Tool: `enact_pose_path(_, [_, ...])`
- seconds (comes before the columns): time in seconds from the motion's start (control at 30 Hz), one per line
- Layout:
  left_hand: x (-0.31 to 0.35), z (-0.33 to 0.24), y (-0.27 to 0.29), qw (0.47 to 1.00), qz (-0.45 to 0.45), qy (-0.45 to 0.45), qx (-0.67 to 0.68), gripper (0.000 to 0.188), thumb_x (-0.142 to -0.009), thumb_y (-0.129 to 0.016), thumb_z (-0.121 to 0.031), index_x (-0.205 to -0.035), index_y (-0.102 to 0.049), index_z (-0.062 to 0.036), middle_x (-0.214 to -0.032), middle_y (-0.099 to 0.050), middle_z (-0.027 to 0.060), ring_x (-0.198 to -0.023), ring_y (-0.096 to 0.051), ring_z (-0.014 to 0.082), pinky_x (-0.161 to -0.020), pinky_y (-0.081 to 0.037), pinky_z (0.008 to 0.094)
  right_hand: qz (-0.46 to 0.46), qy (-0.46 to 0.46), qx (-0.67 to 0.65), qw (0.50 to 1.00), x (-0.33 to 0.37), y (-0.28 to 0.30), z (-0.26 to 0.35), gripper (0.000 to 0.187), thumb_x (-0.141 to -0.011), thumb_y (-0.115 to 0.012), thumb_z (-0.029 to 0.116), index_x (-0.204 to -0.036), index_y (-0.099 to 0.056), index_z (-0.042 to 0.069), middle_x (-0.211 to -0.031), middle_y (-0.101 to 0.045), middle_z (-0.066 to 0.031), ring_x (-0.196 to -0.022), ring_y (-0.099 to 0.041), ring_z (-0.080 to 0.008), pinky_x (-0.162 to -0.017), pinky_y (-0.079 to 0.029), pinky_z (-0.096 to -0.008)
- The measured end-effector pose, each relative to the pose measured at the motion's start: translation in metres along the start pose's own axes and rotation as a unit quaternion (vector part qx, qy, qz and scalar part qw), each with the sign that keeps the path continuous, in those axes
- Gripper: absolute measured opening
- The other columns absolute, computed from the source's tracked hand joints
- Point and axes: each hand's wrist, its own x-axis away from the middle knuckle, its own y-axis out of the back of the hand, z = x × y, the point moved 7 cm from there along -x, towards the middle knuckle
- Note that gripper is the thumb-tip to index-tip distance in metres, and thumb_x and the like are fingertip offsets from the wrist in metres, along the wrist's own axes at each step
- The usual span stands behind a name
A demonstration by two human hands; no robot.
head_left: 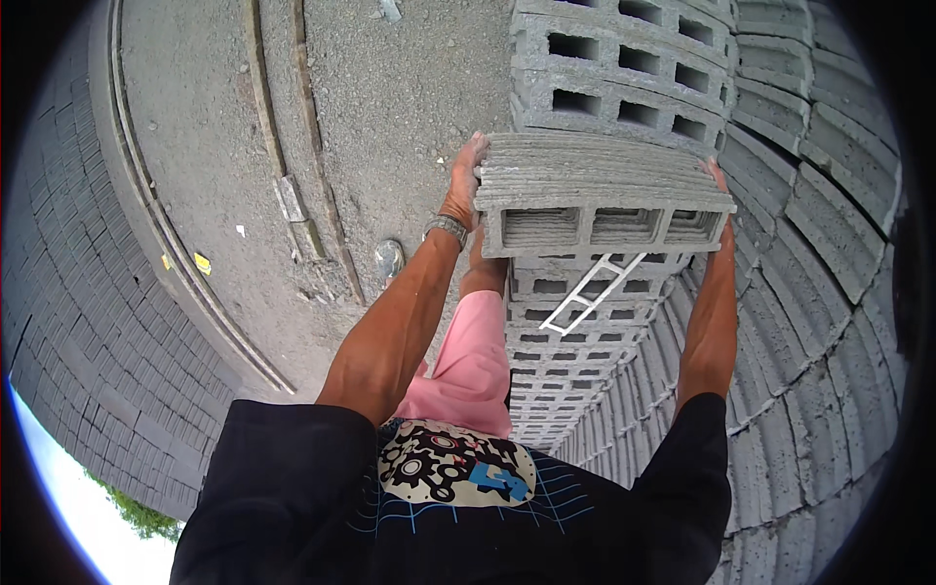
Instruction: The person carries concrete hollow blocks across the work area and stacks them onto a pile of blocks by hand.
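Observation:
A grey hollow concrete block (604, 171) is between my two hands, its ribbed side up and three openings facing me. My left hand (466, 180) presses against the block's left end, with a watch on that wrist. At the opposite end my right hand (718, 180) grips the block, its fingers mostly hidden behind the corner. Just beyond the held block, more hollow blocks (624, 83) are stacked with their openings showing. Beneath it a further column of blocks (585, 375) runs toward me; whether the held block touches it, I cannot tell.
On the right rises a tall wall of stacked blocks (809, 322), close to my right arm. Gravel ground (390, 107) lies left, with wooden strips (312, 146) on it. A large block stack (88, 292) stands far left. A white ladder-shaped outline (592, 295) crosses the column.

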Motion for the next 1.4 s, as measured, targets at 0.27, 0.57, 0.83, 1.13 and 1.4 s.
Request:
enact_pose_path(0.27, [0.010, -0.001, 0.048, 0.995, 0.026, 0.036, 0.094, 0.035, -0.079, -0.054, -0.034, -0.096, -0.058, -0.0045, -0.087, -0.059, 0.0052, -0.080, -0.056, 0.0172, -0.076, -0.045, 0.0310, 0.052, -0.004, -0.052, 0.997, 0.062, -0.041, -0.017, 0.033, -0.079, -0.059, 0.039, -0.095, -0.059, 0.010, -0.090, -0.061, -0.0049, -0.081, -0.058, -0.0196, -0.076, -0.048, -0.0332])
enact_pose_path(0.57, [0.229, 0.028, 0.255, 0.982, -0.047, 0.003, 0.182, 0.042, -0.080, -0.053, -0.039, -0.105, -0.057, -0.0049, -0.095, -0.062, 0.0092, -0.078, -0.060, 0.0199, -0.074, -0.048, 0.0347, 0.246, -0.076, 0.015, 0.966, 0.187, -0.181, -0.145, 0.037, -0.086, -0.041, 0.029, -0.102, -0.055, -0.001, -0.096, -0.062, -0.0145, -0.083, -0.060, -0.0234, -0.078, -0.048, -0.0358])
enact_pose_path(0.83, [0.468, 0.198, 0.493, 0.877, -0.215, -0.206, 0.376, 0.062, -0.085, -0.047, -0.055, -0.124, -0.047, -0.0057, -0.117, -0.052, 0.0048, -0.107, -0.048, 0.0145, -0.091, -0.039, 0.0313, 0.438, -0.049, 0.273, 0.855, 0.408, -0.396, -0.298, 0.040, -0.084, -0.041, 0.031, -0.101, -0.056, -0.001, -0.094, -0.062, -0.0142, -0.083, -0.061, -0.0250, -0.077, -0.049, -0.0356])
enact_pose_path(1.13, [0.753, 0.377, 0.622, 0.723, -0.346, -0.294, 0.521, 0.045, -0.086, -0.045, -0.049, -0.100, -0.058, -0.0075, -0.100, -0.057, 0.0026, -0.093, -0.050, 0.0143, -0.085, -0.038, 0.0297, 0.490, -0.110, 0.541, 0.675, 0.645, -0.538, -0.569, 0.037, -0.084, -0.043, 0.033, -0.096, -0.057, 0.001, -0.089, -0.062, -0.0129, -0.079, -0.061, -0.0248, -0.073, -0.050, -0.0360])
enact_pose_path(1.4, [0.887, 0.515, 0.721, 0.544, -0.463, -0.296, 0.633, 0.040, -0.081, -0.052, -0.048, -0.088, -0.060, -0.0087, -0.088, -0.057, 0.0015, -0.078, -0.049, 0.0139, -0.074, -0.039, 0.0280, 0.524, -0.150, 0.658, 0.520, 0.827, -0.618, -0.822, 0.036, -0.085, -0.045, 0.035, -0.092, -0.058, 0.003, -0.085, -0.062, -0.0117, -0.075, -0.061, -0.0247, -0.069, -0.050, -0.0363])
